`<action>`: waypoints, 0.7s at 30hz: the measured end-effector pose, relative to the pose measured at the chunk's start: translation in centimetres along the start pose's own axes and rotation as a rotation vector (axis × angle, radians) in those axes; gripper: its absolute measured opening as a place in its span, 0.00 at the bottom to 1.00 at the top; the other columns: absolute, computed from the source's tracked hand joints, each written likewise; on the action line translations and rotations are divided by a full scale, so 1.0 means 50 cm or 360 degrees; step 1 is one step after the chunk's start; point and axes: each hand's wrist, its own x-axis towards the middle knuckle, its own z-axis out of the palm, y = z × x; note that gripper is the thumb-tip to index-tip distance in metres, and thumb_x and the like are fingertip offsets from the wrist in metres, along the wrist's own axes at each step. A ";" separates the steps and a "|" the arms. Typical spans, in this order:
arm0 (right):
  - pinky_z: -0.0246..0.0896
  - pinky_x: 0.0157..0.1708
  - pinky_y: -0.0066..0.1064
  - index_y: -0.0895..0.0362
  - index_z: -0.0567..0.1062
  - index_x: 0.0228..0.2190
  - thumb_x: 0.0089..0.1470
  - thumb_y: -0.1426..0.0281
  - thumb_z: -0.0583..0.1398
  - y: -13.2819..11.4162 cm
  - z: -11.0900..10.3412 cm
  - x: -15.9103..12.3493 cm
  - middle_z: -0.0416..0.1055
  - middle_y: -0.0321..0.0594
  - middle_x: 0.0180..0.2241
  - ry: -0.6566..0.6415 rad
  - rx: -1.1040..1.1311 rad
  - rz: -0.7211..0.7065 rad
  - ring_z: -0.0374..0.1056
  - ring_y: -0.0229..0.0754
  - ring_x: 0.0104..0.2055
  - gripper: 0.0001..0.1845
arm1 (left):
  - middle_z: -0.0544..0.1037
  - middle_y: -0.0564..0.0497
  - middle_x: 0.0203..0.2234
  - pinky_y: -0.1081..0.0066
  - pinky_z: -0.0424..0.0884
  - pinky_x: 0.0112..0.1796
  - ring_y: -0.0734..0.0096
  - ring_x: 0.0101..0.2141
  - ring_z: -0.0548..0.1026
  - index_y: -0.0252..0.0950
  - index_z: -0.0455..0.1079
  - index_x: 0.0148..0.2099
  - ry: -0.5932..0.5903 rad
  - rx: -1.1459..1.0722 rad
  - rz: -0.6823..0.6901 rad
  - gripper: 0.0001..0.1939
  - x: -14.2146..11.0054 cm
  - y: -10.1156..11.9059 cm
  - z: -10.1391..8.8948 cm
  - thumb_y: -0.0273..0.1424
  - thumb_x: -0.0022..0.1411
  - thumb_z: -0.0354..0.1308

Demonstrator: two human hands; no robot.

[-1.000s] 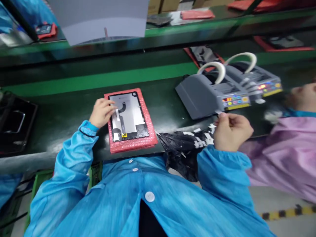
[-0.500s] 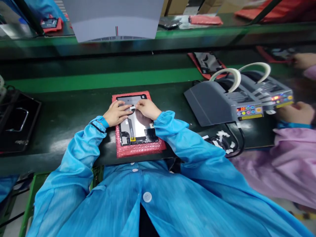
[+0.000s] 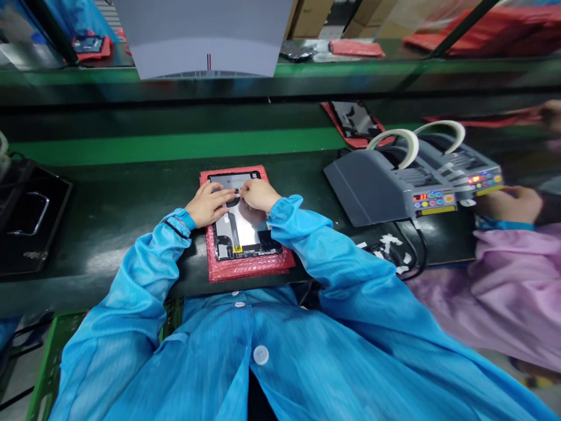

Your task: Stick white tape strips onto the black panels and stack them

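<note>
A tablet screen panel [image 3: 245, 234], its grey and black back facing up, lies on red bubble wrap [image 3: 249, 271] on the bench before me. My left hand [image 3: 211, 203] rests on the panel's left side with fingers stretched across it. Curled into a pinch, my right hand [image 3: 259, 195] is over the upper part of the panel, close to the left fingertips. A small dark spot shows between the fingertips of both hands. Whatever the right fingers hold is hidden. Near the panel's lower edge is a yellow label [image 3: 237, 248].
To the right stand two tape dispensers [image 3: 377, 181] with pale tape loops; white tape scraps [image 3: 388, 242] and cables lie below them. A co-worker's hand [image 3: 511, 204] is beside them. Another panel [image 3: 355, 120] lies behind, a black case [image 3: 33, 216] at left, a grey monitor-like casing [image 3: 205, 35] above.
The white strip seen between my fingertips no longer shows, and my right fingers are more curled. My left hand stays on the panel. The view has shifted slightly.
</note>
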 end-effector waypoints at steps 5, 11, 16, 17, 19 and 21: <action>0.61 0.43 0.35 0.62 0.77 0.33 0.54 0.67 0.56 -0.012 -0.005 -0.002 0.74 0.57 0.41 -0.0030 -0.0167 -0.0046 0.69 0.53 0.46 0.13 | 0.72 0.47 0.52 0.45 0.45 0.57 0.51 0.52 0.60 0.40 0.70 0.54 0.0018 0.0073 0.0007 0.22 0.001 0.007 -0.003 0.37 0.58 0.51; 0.61 0.40 0.38 0.63 0.75 0.34 0.54 0.66 0.55 0.027 -0.027 -0.048 0.73 0.59 0.39 0.0273 -0.0164 0.0115 0.70 0.54 0.42 0.14 | 0.72 0.45 0.52 0.46 0.50 0.57 0.51 0.52 0.61 0.37 0.70 0.53 -0.0012 0.0202 0.0055 0.21 0.005 0.022 -0.004 0.36 0.60 0.50; 0.59 0.30 0.30 0.58 0.72 0.26 0.51 0.68 0.56 0.146 -0.016 -0.140 0.72 0.41 0.24 0.0606 0.0394 -0.0080 0.67 0.40 0.27 0.07 | 0.69 0.39 0.52 0.49 0.52 0.57 0.50 0.53 0.61 0.30 0.67 0.55 -0.0089 0.0506 -0.0043 0.27 0.021 0.069 0.011 0.43 0.60 0.51; 0.58 0.28 0.29 0.57 0.71 0.25 0.50 0.65 0.57 0.180 -0.012 -0.163 0.71 0.39 0.22 0.0727 0.0541 -0.0078 0.65 0.38 0.25 0.09 | 0.68 0.38 0.52 0.49 0.52 0.57 0.49 0.53 0.60 0.29 0.66 0.56 -0.0108 0.0575 -0.0076 0.29 0.024 0.080 0.014 0.45 0.60 0.51; 0.57 0.25 0.29 0.57 0.70 0.25 0.49 0.59 0.57 0.260 -0.008 -0.209 0.68 0.36 0.20 0.1046 0.0772 0.0020 0.63 0.37 0.22 0.13 | 0.66 0.37 0.53 0.49 0.52 0.57 0.48 0.54 0.59 0.29 0.66 0.56 -0.0121 0.0687 -0.0147 0.32 0.030 0.102 0.018 0.48 0.58 0.52; 0.57 0.24 0.29 0.57 0.69 0.25 0.49 0.54 0.56 0.346 -0.009 -0.253 0.65 0.35 0.19 0.1407 0.0870 0.0200 0.62 0.37 0.22 0.18 | 0.63 0.38 0.55 0.49 0.52 0.57 0.47 0.55 0.58 0.31 0.66 0.56 -0.0098 0.0759 -0.0223 0.32 0.032 0.118 0.020 0.49 0.57 0.52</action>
